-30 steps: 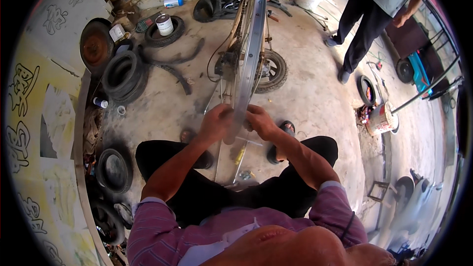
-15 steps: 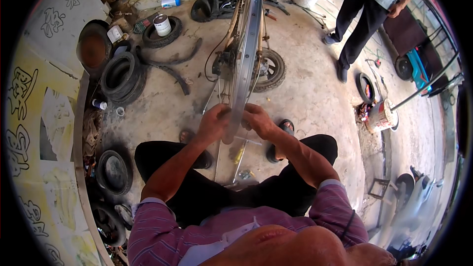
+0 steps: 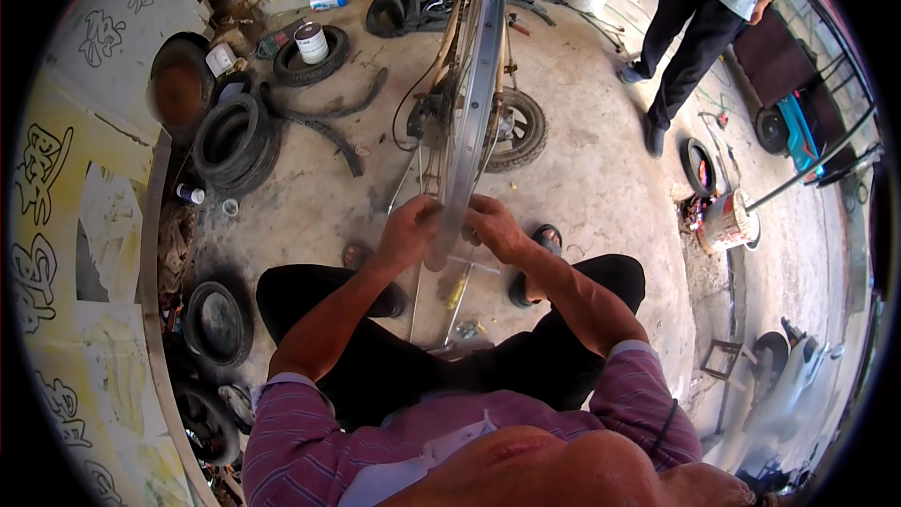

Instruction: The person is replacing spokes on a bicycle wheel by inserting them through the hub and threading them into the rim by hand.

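A bare bicycle wheel rim (image 3: 480,66), silvery and without a tyre, stands upright in front of me, its near end blurred. My left hand (image 3: 411,227) is closed against the left side of this near end. Opposite it, my right hand (image 3: 496,228) has its fingers curled against the right side. The rim hides some fingertips, so their exact hold does not show. Around the rim are the bicycle's frame tubes and a dark hub area (image 3: 432,117). Beneath my hands, metal stand bars (image 3: 416,305) and a small yellow-handled tool (image 3: 457,289) lie between my feet.
Stacked tyres (image 3: 230,141) and a cut rubber strip (image 3: 338,143) lie to the left. A paint can (image 3: 311,43) stands inside another tyre. A small wheel (image 3: 518,131) is beyond the rim. A person (image 3: 690,28) stands at the far right, near a white bucket (image 3: 728,222).
My hands stay at the near end of the rim, with almost no shift. The standing person's arm has moved slightly, and the view has tilted a little.
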The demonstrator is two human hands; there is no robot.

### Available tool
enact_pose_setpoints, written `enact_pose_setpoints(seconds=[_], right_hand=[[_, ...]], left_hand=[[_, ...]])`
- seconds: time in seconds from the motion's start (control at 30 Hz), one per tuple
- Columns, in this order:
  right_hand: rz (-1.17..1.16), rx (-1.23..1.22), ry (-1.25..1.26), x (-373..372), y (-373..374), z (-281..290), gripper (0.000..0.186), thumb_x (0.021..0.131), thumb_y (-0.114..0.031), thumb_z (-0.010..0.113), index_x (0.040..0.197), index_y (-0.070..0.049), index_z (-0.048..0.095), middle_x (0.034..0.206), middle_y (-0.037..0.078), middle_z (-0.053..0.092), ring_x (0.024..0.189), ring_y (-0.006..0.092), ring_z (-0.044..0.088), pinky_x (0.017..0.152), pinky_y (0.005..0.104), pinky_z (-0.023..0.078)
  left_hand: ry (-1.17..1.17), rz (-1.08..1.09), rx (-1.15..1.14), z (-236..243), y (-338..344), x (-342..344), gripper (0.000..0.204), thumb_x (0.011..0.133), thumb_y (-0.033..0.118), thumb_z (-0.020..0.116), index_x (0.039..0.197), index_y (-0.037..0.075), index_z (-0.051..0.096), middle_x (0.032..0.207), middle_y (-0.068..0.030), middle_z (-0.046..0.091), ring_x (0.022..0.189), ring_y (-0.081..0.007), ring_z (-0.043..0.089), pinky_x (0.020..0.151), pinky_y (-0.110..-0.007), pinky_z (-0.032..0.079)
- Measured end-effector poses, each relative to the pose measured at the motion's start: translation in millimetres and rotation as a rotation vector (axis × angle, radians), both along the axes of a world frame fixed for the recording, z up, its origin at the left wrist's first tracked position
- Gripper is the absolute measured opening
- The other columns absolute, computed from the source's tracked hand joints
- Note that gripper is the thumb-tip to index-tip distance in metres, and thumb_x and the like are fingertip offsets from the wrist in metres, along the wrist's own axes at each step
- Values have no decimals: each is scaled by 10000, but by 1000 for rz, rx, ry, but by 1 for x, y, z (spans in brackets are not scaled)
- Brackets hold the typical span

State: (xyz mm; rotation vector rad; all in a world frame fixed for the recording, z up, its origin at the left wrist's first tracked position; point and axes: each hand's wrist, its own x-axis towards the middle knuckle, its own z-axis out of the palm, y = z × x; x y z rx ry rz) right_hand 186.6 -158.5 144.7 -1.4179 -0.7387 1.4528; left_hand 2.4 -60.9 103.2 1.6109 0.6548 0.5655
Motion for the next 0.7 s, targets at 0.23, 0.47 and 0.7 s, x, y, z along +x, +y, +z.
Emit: enact_pose_setpoints(seconds=[0.23, 0.47, 0.7], right_hand=[[18, -5, -5, 0, 1, -2, 244, 985, -226, 633, 1020, 13, 670, 824, 51, 655, 629, 102, 569, 536, 257, 440], [1, -15, 2, 0, -1, 0, 254, 980, -239, 642, 1015, 11, 668, 826, 51, 653, 636, 102, 559, 543, 258, 432], [11, 6, 17, 0, 0, -6, 259, 976, -245, 648, 1009, 12, 667, 808, 45, 641, 633, 100, 543, 543, 262, 424]], left_hand=[[35, 24, -7, -2, 0, -1, 155, 927, 109, 671, 1030, -4, 641, 877, -53, 679, 800, -102, 619, 709, -278, 519], [80, 1, -25, 6, -2, 0, 141, 987, 133, 633, 1053, 9, 629, 929, -26, 672, 859, -88, 609, 765, -255, 493], [9, 42, -16, -2, -3, 0, 169, 939, 153, 671, 1017, 5, 649, 867, -48, 683, 779, -103, 619, 702, -275, 512]])
